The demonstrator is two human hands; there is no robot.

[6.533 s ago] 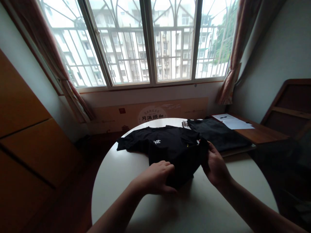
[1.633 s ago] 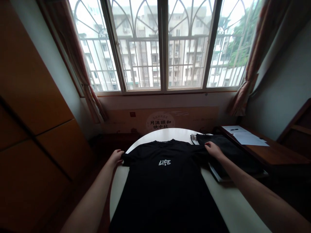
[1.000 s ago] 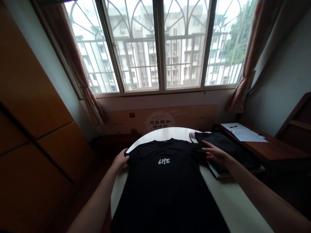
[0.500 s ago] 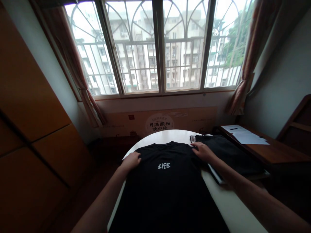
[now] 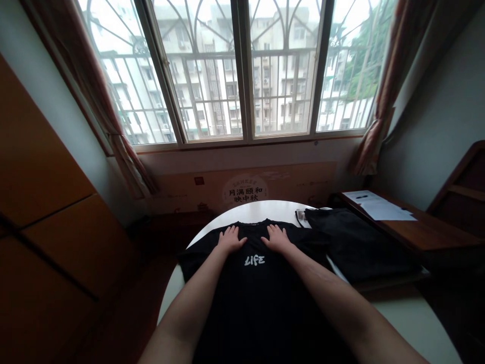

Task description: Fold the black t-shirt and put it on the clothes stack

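A black T-shirt (image 5: pixel 253 298) with small white lettering lies spread out on a white round-edged table (image 5: pixel 172 298), its neckline toward the window. My left hand (image 5: pixel 230 239) rests flat on the shirt's upper part, left of the lettering, fingers spread. On the other side of the lettering, my right hand (image 5: pixel 276 239) also lies flat with its fingers apart. Both palms touch the cloth just below the collar, and neither hand grips it. The shirt's lower end is out of view, partly behind my forearms.
Folded dark clothing (image 5: pixel 364 247) is stacked at the table's right, with a clear-and-white packet (image 5: pixel 302 217) at its far corner. Beyond stands a brown wooden desk (image 5: pixel 428 237) with white papers (image 5: pixel 386 206). A wooden cabinet (image 5: pixel 49 202) is at left; a barred window (image 5: pixel 242 76) faces me.
Both hands have moved inward from the shirt's shoulders to its upper chest and now lie flat. The sleeves are spread wider, the right one reaching the dark clothing. The view has shifted slightly.
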